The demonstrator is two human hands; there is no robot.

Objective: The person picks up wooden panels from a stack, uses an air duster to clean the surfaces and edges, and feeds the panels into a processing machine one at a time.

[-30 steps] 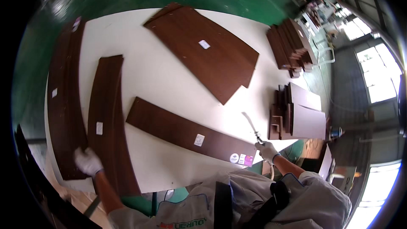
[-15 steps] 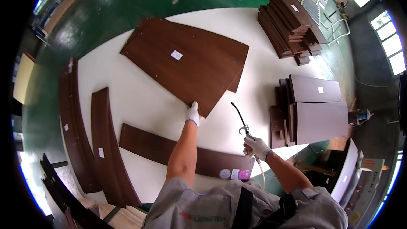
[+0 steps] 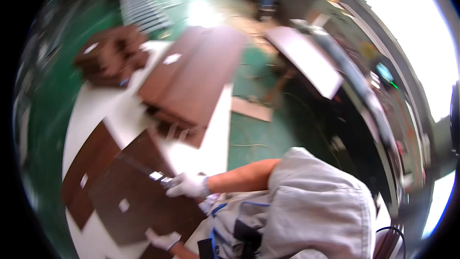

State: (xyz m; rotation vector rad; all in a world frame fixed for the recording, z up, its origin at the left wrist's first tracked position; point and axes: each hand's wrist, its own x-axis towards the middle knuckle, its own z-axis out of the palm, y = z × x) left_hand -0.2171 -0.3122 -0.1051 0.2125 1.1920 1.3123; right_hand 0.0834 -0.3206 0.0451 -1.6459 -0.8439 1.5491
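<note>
My right hand (image 3: 188, 185), in a white glove, is closed around an air blow gun (image 3: 160, 177). Its thin nozzle points left across a dark brown panel (image 3: 160, 211) with a small white label. At that panel's near edge, my gloved left hand (image 3: 164, 240) grips it, though motion blur softens the fingers. This panel lies close to my body and overlaps a second brown panel (image 3: 91, 172), also labelled, farther left on the white table (image 3: 91, 110).
A stack of long brown panels (image 3: 196, 67) sits at the table's far side, with a pile of smaller brown boards (image 3: 110, 57) to its left. A roller conveyor (image 3: 141, 9) stands beyond. Right of the table, a pale panel (image 3: 306, 60) leans above the green floor (image 3: 254, 148).
My view has swung sharply to the right and blurred. The panel under my left hand is now nearer my body and apart from the one beneath, and the blow gun is over it.
</note>
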